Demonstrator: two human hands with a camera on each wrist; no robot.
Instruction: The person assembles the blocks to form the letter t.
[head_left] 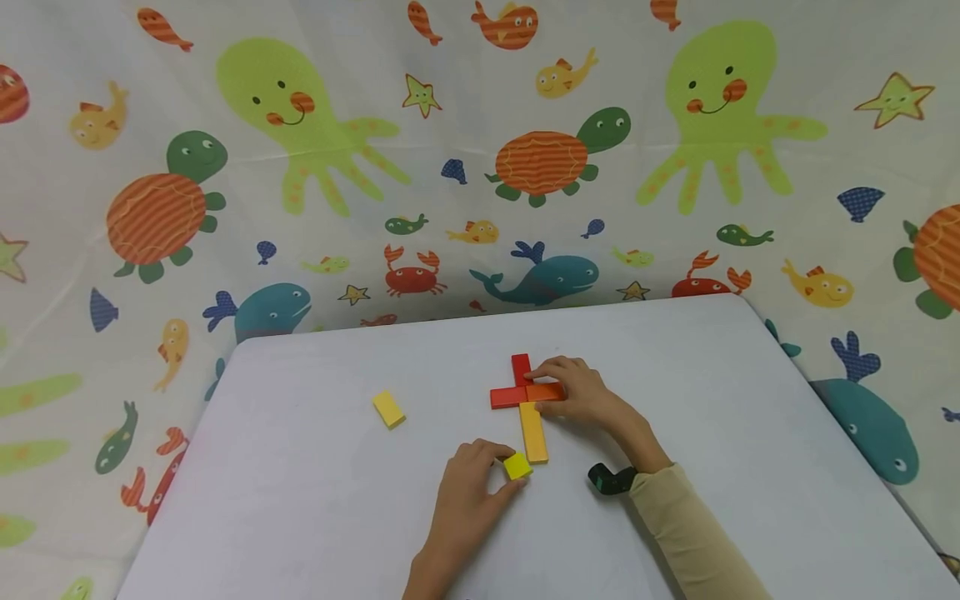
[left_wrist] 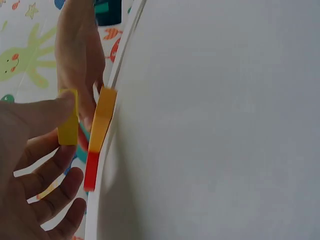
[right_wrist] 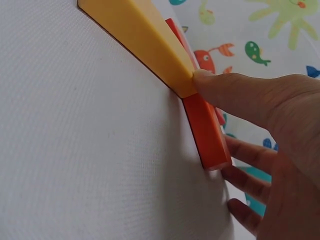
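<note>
My left hand (head_left: 467,492) pinches a small bright yellow block (head_left: 517,466) between thumb and fingers, just left of a longer amber block (head_left: 533,433). In the left wrist view the yellow block (left_wrist: 68,120) shows its long side. My right hand (head_left: 588,396) reaches over an orange block (head_left: 545,392), its index finger by an upright red block (head_left: 521,367) and its thumb at the amber block's top end. A second red block (head_left: 508,398) lies end to end with the orange one. Together they form a cross shape. In the right wrist view, the thumb (right_wrist: 235,90) touches the amber block's corner.
A pale yellow block (head_left: 389,409) lies apart on the left of the white table (head_left: 300,483). A dark wrist device (head_left: 611,479) sits at the right sleeve. Behind the table's far edge hangs a cloth (head_left: 450,275) printed with sea animals.
</note>
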